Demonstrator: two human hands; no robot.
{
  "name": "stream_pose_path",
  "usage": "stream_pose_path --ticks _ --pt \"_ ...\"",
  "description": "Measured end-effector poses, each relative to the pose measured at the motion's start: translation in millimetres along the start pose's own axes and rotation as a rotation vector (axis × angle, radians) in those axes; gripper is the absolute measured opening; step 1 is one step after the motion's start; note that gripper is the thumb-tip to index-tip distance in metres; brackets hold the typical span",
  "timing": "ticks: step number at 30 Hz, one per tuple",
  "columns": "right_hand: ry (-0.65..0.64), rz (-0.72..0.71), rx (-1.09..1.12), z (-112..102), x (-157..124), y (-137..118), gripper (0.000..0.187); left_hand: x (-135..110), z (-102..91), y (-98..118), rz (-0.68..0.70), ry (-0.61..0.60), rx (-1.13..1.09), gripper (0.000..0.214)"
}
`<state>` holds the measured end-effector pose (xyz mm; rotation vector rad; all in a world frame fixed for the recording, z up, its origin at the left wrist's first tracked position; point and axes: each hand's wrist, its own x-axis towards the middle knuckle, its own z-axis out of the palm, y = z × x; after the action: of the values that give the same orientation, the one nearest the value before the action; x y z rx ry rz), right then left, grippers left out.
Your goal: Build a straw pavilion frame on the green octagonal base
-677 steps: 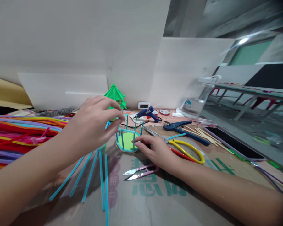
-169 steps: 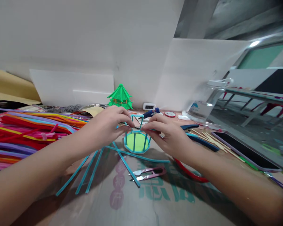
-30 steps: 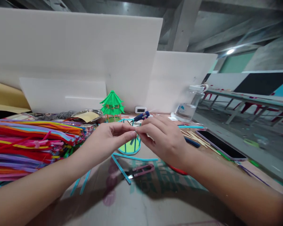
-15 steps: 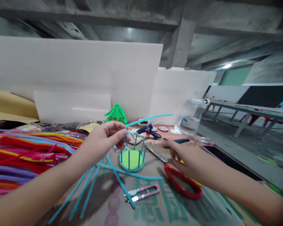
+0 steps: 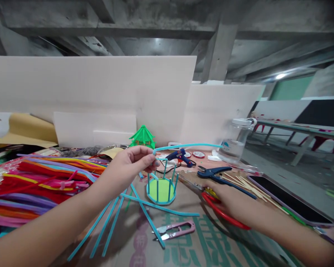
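Observation:
My left hand [image 5: 132,167] pinches a long blue pipe cleaner [image 5: 189,146] that sticks out to the right, just above a small frame [image 5: 161,183] of blue posts on a green disc. My right hand [image 5: 229,202] rests low on the table over the red and yellow handles of large scissors [image 5: 225,217], fingers curled around the handles. Loose blue pipe cleaners [image 5: 144,207] lie crossed in front of the frame, with small pink thread snips [image 5: 175,230] beside them.
A heap of coloured pipe cleaners [image 5: 36,181] fills the left. Behind the frame stand a green pagoda model [image 5: 143,137], a blue glue gun [image 5: 179,156] and a clear jar [image 5: 235,141]. Blue pliers [image 5: 217,174], wooden sticks [image 5: 246,183] and a phone [image 5: 288,200] lie at right.
My right hand left the pipe cleaner and dropped to the scissors at right. My left hand keeps the blue pipe cleaner raised over the frame. The camera tilted up.

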<state>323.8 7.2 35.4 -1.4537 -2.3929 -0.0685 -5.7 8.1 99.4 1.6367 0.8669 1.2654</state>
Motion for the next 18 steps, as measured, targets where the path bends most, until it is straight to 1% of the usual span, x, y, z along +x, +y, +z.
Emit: stream_pose_path --ticks 2,3,5,7,9,10,13,15,17,18 --pt "-0.073 0.096 0.0 -5.8 4.8 6.6 0.032 -0.4 -0.7 2.2 0.0 0.011 -0.018 0.033" --pt "-0.082 0.124 0.018 -10.1 7.3 10.0 0.037 -0.4 -1.4 2.8 0.002 0.021 -0.035 0.035" --pt "0.007 0.131 0.088 -19.5 10.9 14.0 0.044 0.3 -3.3 2.9 -0.002 0.048 -0.082 0.039" --pt "0.117 0.105 0.168 -27.9 10.8 10.7 0.051 1.6 -5.4 2.2 0.003 0.085 -0.124 0.041" --pt "0.173 0.095 0.217 -33.8 6.7 -1.7 0.056 2.8 -6.9 1.1 0.016 0.122 -0.147 0.04" --pt "0.171 0.086 0.239 -35.9 3.5 -10.8 0.057 3.0 -7.2 0.6 0.021 0.138 -0.152 0.039" --pt "0.07 0.061 0.32 -40.1 -6.4 -43.5 0.053 2.0 -5.4 -0.5 0.008 0.135 -0.15 0.032" --pt "-0.036 0.092 0.397 -41.9 -11.0 -63.9 0.047 0.0 -1.8 -0.1 0.012 0.104 -0.123 0.028" --pt "-0.105 0.091 0.495 -41.9 -13.2 -78.6 0.043 -2.6 3.2 1.6 0.019 0.062 -0.075 0.024" --pt "-0.12 0.077 0.542 -40.7 -13.6 -83.3 0.045 -4.1 6.0 2.8 0.02 0.041 -0.054 0.022"
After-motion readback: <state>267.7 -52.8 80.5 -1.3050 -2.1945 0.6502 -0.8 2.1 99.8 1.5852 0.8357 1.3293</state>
